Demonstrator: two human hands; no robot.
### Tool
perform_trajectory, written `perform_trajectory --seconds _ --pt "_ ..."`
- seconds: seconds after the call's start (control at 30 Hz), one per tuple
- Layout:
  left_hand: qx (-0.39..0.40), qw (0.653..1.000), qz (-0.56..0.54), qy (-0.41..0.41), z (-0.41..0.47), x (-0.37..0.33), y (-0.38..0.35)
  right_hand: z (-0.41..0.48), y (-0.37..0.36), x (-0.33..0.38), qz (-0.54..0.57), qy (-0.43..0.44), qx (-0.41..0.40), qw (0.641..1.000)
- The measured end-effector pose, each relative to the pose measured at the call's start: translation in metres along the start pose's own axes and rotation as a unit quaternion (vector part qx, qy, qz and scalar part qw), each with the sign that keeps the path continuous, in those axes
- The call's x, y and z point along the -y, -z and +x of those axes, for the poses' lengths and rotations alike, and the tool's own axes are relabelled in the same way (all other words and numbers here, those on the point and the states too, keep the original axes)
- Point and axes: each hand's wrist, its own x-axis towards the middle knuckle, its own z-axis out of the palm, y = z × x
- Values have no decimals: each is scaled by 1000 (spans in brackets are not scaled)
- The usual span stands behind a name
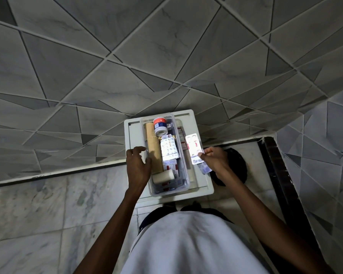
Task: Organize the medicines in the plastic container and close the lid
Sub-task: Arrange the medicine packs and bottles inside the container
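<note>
Forearms reach to the clear plastic container (183, 186) on a white table (206, 186), already mostly packed. Left hand (137, 165) loosely open at its rim; right hand (216, 159) pinches blister strips (194, 148) still outside. No lid on it yet.

Your left hand (138, 165) is resting on the left wall of the clear plastic container (183, 186), fingers curled over its rim. Your right hand (214, 158) is pinching a blister strip (194, 148) just beside the container's right wall. Inside, a tan roll (153, 149), a white jar (160, 126) and another blister strip (169, 150) are lying side by side. The container is sitting on a white surface (205, 182).
</note>
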Motion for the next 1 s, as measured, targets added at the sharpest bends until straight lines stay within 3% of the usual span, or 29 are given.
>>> perform_trajectory --seconds 0.1,0.23,0.33,0.47,0.67,0.77,0.87,0.9,1.0 --pt "68 992 -99 50 7 -19 -5 -11 7 20 82 42 50 995" --pt "180 948 -236 116 16 -47 -18 -22 -6 33 79 66 130 986" --pt "154 964 -200 87 26 -47 -23 -24 -22 35 56 67 124 988" --pt "110 985 -128 42 41 -34 -22 -20 -33 34 -18 66 29 997" --pt "107 994 -11 -12 66 -25 -23 -28 -39 32 -59 48 -11 997" --pt "91 995 -5 39 77 -29 -30 -35 -39 31 -82 48 -50 994" --pt "84 987 -90 103 83 -33 -30 -38 -38 31 -79 45 -63 994" --pt "93 983 -119 105 81 -35 -29 -39 -36 32 -76 47 -64 994" --pt "148 988 -24 40 77 -33 -29 -40 -35 31 -63 61 -58 994"
